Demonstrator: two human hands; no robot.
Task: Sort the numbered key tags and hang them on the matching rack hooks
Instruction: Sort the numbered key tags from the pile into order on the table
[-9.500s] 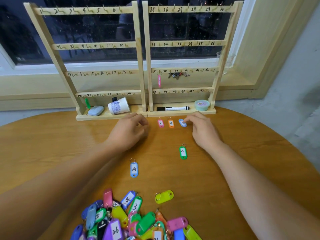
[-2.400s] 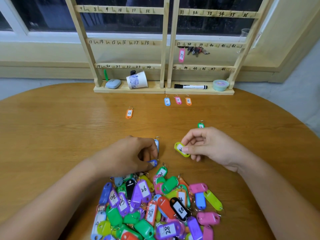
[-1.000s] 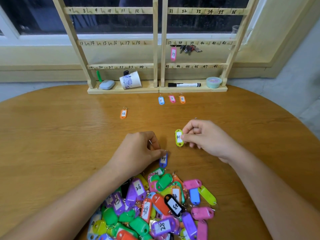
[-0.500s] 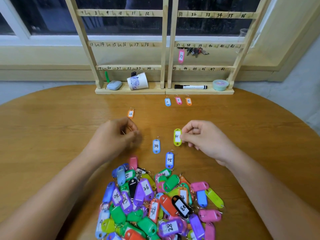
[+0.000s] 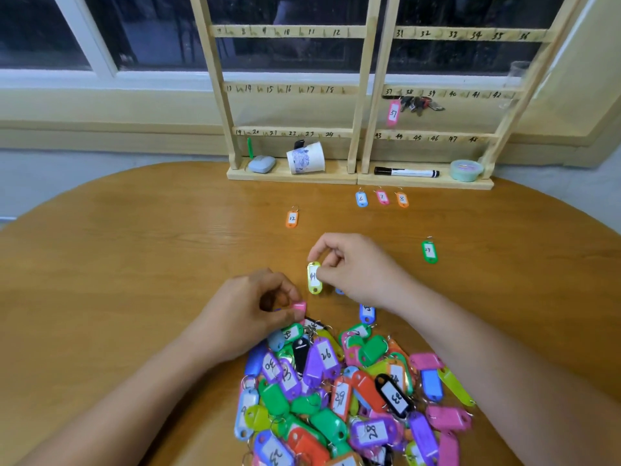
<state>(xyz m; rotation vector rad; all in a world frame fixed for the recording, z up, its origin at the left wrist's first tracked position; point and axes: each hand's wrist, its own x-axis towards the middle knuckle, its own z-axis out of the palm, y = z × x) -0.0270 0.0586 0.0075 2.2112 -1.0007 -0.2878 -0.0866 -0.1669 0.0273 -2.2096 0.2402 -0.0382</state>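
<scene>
A round wooden table (image 5: 134, 264) stands against a window sill, and two wooden key racks stand side by side at its far edge: the left rack (image 5: 215, 79) has visible rails numbered up to 24, and the right rack (image 5: 470, 34) has visible rails numbered 31 to 48. At the near edge lies a heap of coloured key tags (image 5: 336, 391) in purple, green, pink, orange, blue and black, many with handwritten numbers. Two bare forearms reach in over the heap. The right hand (image 5: 356, 267) is raised just beyond it and pinches a yellow-green tag (image 5: 314, 280) by its upper end, so the tag hangs upright; its number cannot be read. The left hand (image 5: 242, 314), fingers curled, grips a pink tag (image 5: 299, 306) at the heap's far rim. On the left rack's base a paper cup (image 5: 305, 162) lies on its side beside a blue-grey case (image 5: 261, 164). On the right rack's base are a black marker (image 5: 406, 172) and a pale green tub (image 5: 466, 169). A bunch of keys (image 5: 420, 104) and a pink tag marked 37 (image 5: 393, 113) hang from the rail numbered 37 to 42. Loose on the table, a blue tag 6 (image 5: 361, 199), a pink tag 7 (image 5: 382, 197) and an orange tag 8 (image 5: 402, 199) sit in a row before the racks. An orange tag 12 (image 5: 292, 218) lies to their left, and a green tag (image 5: 429, 252) lies apart to the right.
</scene>
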